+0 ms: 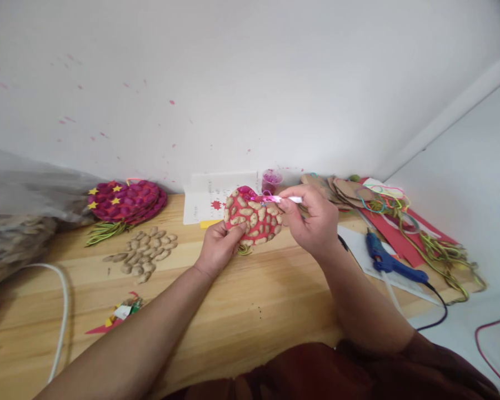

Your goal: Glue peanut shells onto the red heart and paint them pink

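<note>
My left hand (221, 244) grips the lower left edge of a red disc covered with peanuts (256, 218), thumb on its face. Most of the peanuts are bare tan; a few at the top edge are magenta. Closed around a white-handled paintbrush (290, 199) is my right hand (312, 216), at the disc's upper right. The magenta-stained end of the brush lies over the top of the disc. Behind it stands a clear plastic cup (271, 180) with magenta paint in it.
Finished-looking magenta peanut discs (127, 203) with yellow stars lie at the left, near loose peanuts (148, 253) and paper scraps (120, 314). At the right are a blue glue gun (389, 262) with a cord, cardboard discs (350, 191), red paper (394, 233) and green cords (445, 255).
</note>
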Available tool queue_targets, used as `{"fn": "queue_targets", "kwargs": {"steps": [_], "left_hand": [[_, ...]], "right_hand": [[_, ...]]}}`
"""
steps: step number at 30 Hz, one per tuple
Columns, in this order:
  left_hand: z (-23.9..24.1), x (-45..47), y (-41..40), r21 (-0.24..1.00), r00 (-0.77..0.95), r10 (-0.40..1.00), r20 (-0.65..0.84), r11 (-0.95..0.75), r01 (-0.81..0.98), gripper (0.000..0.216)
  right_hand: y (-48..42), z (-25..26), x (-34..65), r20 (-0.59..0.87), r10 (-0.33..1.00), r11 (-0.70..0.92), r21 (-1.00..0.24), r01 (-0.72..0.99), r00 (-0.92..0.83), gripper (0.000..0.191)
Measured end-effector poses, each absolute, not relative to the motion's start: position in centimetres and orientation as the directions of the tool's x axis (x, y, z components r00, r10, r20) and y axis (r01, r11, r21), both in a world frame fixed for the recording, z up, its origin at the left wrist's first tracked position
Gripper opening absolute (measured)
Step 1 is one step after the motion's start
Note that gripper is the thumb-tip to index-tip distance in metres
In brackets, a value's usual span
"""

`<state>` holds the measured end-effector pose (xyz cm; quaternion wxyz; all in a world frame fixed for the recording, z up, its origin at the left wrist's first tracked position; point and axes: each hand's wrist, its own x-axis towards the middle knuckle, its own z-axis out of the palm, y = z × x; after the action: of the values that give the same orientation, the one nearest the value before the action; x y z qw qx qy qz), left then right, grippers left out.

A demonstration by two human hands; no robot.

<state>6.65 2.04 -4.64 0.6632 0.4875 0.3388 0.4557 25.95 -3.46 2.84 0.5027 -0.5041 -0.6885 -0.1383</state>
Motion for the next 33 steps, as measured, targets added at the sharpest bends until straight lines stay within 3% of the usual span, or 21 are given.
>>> {"fn": "queue_targets", "kwargs": {"steps": [33], "left_hand": [[-4.68, 6.62, 1.98, 0.957, 0.361, 0.932, -0.018, 0.121, -0.265, 0.045]], "right_hand": [[-3.68, 3.03, 25.81, 0.831, 0.554, 0.439, -0.331, 0.835, 0.039, 0.006]]}}
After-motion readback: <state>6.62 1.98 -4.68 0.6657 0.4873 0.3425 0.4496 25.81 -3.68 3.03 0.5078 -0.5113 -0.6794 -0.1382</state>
